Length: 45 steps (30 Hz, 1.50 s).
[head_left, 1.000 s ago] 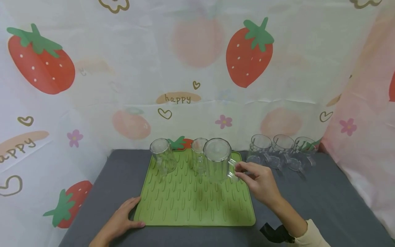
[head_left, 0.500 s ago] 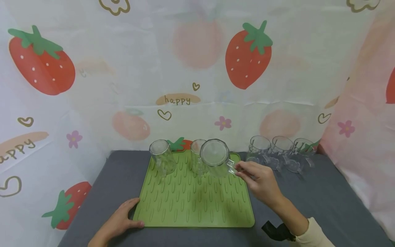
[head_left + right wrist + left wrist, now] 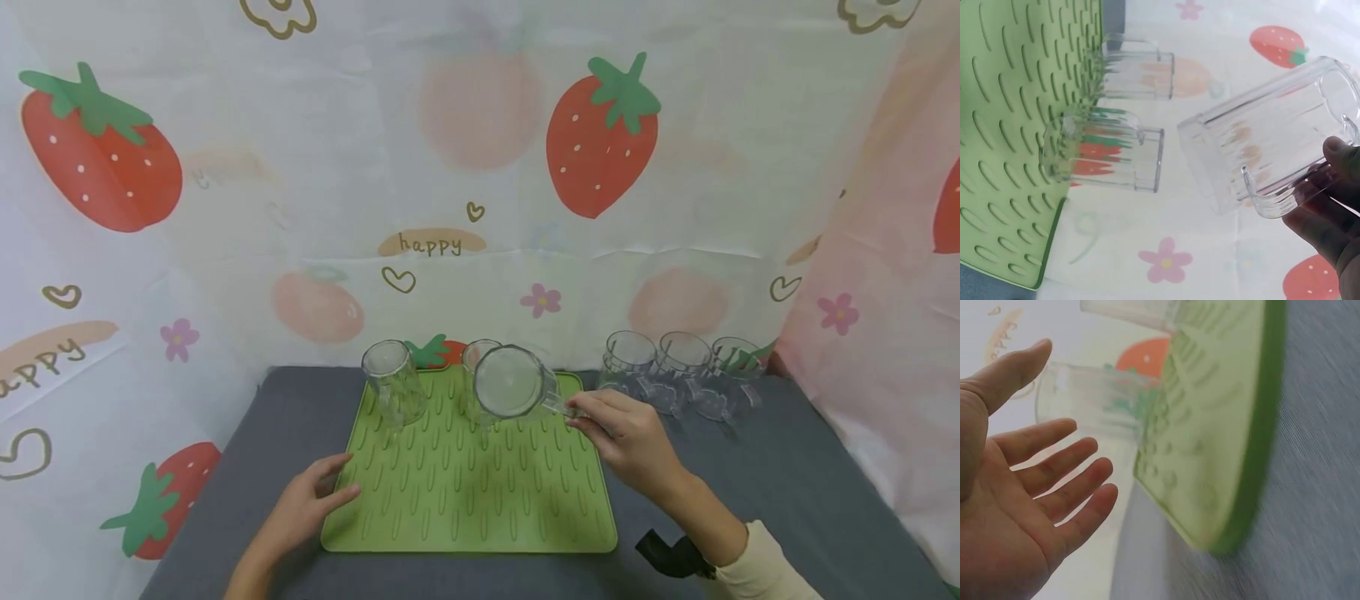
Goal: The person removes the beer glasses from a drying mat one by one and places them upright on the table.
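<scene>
My right hand (image 3: 633,437) pinches the handle of a clear glass mug (image 3: 510,382) above a green ridged drying mat (image 3: 465,500). The mug is tilted, its round base facing the head camera. Its body also shows in the right wrist view as a clear mug (image 3: 1272,131), apart from the mat. On the mat's back part stand two more clear mugs, one at the left (image 3: 393,383) and one near the middle (image 3: 1119,156), partly hidden by the held mug in the head view. My left hand (image 3: 300,508), fingers spread and holding nothing, hovers at the mat's left edge.
Several clear mugs (image 3: 684,375) stand in a row at the back right of the grey-covered table (image 3: 780,500). Behind rises a strawberry-print cloth (image 3: 450,183), which also runs down both sides. A black strap (image 3: 671,557) is at my right wrist.
The held mug has tipped further, its base turning toward the head camera, and shifted slightly left. My left hand has lifted from the mat's left edge and moved a little up and right.
</scene>
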Motion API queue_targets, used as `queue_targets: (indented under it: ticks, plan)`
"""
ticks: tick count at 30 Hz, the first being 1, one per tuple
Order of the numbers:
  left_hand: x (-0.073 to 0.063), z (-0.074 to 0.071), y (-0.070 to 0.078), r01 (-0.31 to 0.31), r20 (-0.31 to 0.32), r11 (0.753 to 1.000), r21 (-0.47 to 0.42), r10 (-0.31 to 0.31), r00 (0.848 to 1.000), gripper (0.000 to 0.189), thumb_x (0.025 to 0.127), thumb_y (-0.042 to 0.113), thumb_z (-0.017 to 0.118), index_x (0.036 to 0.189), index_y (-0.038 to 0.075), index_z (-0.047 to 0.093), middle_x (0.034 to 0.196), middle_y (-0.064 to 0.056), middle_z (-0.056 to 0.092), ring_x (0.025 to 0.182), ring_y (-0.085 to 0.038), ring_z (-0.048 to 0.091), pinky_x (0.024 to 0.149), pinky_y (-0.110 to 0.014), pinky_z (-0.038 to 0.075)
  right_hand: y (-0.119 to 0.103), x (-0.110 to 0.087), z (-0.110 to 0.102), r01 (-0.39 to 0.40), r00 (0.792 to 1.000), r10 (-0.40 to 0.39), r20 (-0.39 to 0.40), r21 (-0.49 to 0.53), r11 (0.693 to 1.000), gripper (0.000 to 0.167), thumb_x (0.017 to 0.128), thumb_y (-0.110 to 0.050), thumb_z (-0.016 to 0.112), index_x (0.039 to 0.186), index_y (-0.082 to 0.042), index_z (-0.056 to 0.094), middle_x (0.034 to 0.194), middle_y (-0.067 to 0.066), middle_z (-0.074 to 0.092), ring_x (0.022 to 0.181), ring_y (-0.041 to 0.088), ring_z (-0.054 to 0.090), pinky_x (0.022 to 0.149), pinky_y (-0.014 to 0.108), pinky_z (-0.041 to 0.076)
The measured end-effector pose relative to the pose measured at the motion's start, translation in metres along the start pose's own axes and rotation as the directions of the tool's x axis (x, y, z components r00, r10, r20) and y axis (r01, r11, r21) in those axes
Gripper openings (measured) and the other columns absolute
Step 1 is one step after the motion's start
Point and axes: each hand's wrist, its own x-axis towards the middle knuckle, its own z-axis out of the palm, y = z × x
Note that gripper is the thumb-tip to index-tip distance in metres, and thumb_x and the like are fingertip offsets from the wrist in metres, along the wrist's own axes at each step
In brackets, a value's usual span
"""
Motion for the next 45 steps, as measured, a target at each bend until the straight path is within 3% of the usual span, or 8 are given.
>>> queue_targets:
  ticks: [3,7,13,18,23,29,34,45]
  plan:
    - [0.002,0.0,0.008,-0.013,0.004,0.999,-0.049,0.013,1.0,0.06,0.096,0.03,0.062,0.145,0.002,0.043,0.147,-0.027,0.043,0.131,-0.046,0.047,0.099,-0.051,0.049,0.0,0.001,0.0,0.028,1.0,-0.028,0.002,-0.006,1.0,0.029,0.069,0.006,0.079,0.097,0.001,0.073,0.088,0.011,0.072,0.069,0.015,0.066,0.059,0.014,0.049]
    - [0.007,0.002,0.018,-0.024,-0.005,0.989,-0.143,0.023,1.0,0.057,0.097,0.033,0.06,0.144,0.004,0.045,0.145,-0.023,0.048,0.132,-0.04,0.048,0.103,-0.05,0.047,0.0,0.002,0.001,0.067,0.998,-0.067,-0.006,-0.022,0.997,0.016,0.087,-0.01,0.07,0.097,0.002,0.073,0.088,0.011,0.072,0.069,0.016,0.066,0.059,0.015,0.05]
    - [0.019,0.008,0.039,-0.009,0.007,0.943,-0.333,0.012,1.0,0.055,0.098,0.036,0.058,0.142,0.004,0.048,0.143,-0.017,0.052,0.132,-0.031,0.05,0.106,-0.043,0.046,-0.001,0.004,0.001,0.1,0.995,-0.1,-0.009,-0.056,0.993,0.037,0.1,-0.027,0.052,0.096,0.003,0.073,0.087,0.011,0.072,0.073,0.019,0.067,0.062,0.02,0.053]
    - [0.028,0.016,0.059,-0.01,0.083,0.89,-0.456,0.054,0.995,0.054,0.099,0.035,0.057,0.142,0.003,0.047,0.142,-0.017,0.052,0.129,-0.029,0.054,0.106,-0.041,0.047,-0.003,0.003,0.001,0.128,0.992,-0.129,0.001,-0.086,0.988,0.038,0.102,-0.025,0.05,0.096,0.004,0.073,0.085,0.012,0.072,0.074,0.021,0.067,0.064,0.024,0.055]
    - [0.035,0.024,0.079,0.006,0.145,0.853,-0.521,0.081,0.986,0.055,0.098,0.038,0.057,0.14,0.005,0.049,0.14,-0.017,0.055,0.122,-0.027,0.061,0.103,-0.039,0.049,-0.003,0.002,0.003,0.157,0.988,-0.157,0.006,-0.09,0.983,0.037,0.101,-0.024,0.05,0.095,0.005,0.073,0.086,0.012,0.071,0.077,0.023,0.068,0.066,0.027,0.056]
    - [0.038,0.031,0.101,-0.041,0.186,0.805,-0.592,0.186,0.965,0.056,0.101,0.036,0.052,0.142,-0.002,0.045,0.139,-0.022,0.054,0.119,-0.025,0.063,0.099,-0.036,0.052,-0.004,0.002,0.004,0.184,0.983,-0.184,0.015,-0.082,0.979,0.036,0.102,-0.023,0.05,0.094,0.003,0.073,0.086,0.011,0.072,0.081,0.024,0.069,0.068,0.03,0.057]
    - [0.039,0.035,0.112,-0.044,0.205,0.781,-0.623,0.218,0.954,0.057,0.102,0.036,0.051,0.142,-0.004,0.044,0.133,-0.017,0.059,0.111,-0.016,0.066,0.095,-0.033,0.054,-0.004,0.003,0.005,0.217,0.976,-0.216,0.024,-0.077,0.973,0.034,0.102,-0.021,0.05,0.093,0.002,0.074,0.086,0.01,0.072,0.081,0.024,0.069,0.069,0.029,0.057]
    - [0.039,0.038,0.132,0.006,0.247,0.731,-0.682,0.223,0.943,0.062,0.102,0.039,0.048,0.143,-0.007,0.04,0.121,-0.004,0.062,0.102,-0.012,0.067,0.093,-0.037,0.056,-0.006,0.006,0.005,0.295,0.955,-0.295,0.016,-0.093,0.951,0.03,0.102,-0.015,0.05,0.094,0.002,0.074,0.087,0.011,0.073,0.082,0.025,0.07,0.069,0.03,0.059]
